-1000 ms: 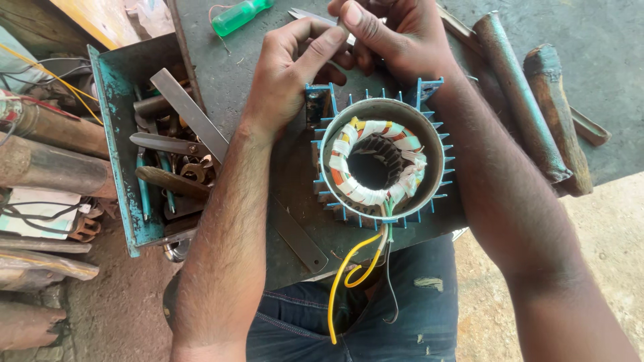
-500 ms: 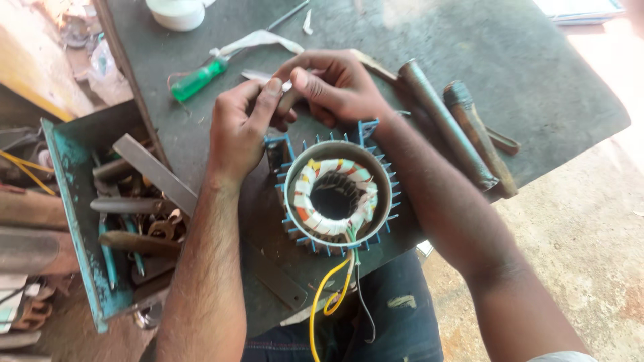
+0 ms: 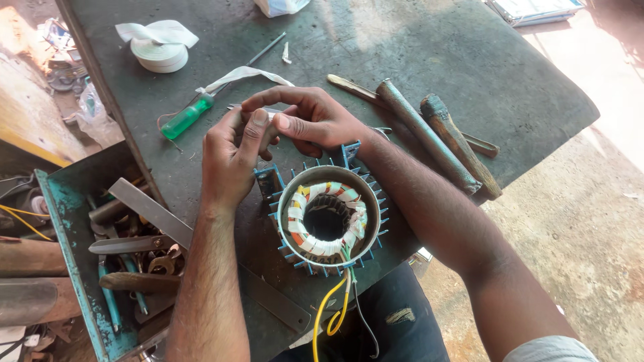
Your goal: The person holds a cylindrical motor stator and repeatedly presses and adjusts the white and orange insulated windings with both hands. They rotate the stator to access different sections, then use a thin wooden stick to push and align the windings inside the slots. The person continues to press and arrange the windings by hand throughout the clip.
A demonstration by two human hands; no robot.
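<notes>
Both hands' grip hides a small item above the motor stator [image 3: 329, 220].

The place is a small repair workshop for electric motors. In the middle of the frame a motor stator [image 3: 329, 220] with blue cooling fins and taped windings stands on a worn, dark metal workbench [image 3: 429, 60]. At the lower left, an open blue toolbox [image 3: 67, 221] holds rusty pliers and flat metal tools. A green-handled screwdriver [image 3: 188, 115] and a roll of white tape [image 3: 159, 55] lie at the upper left. At the right the floor [image 3: 583, 221] is rough concrete.
</notes>
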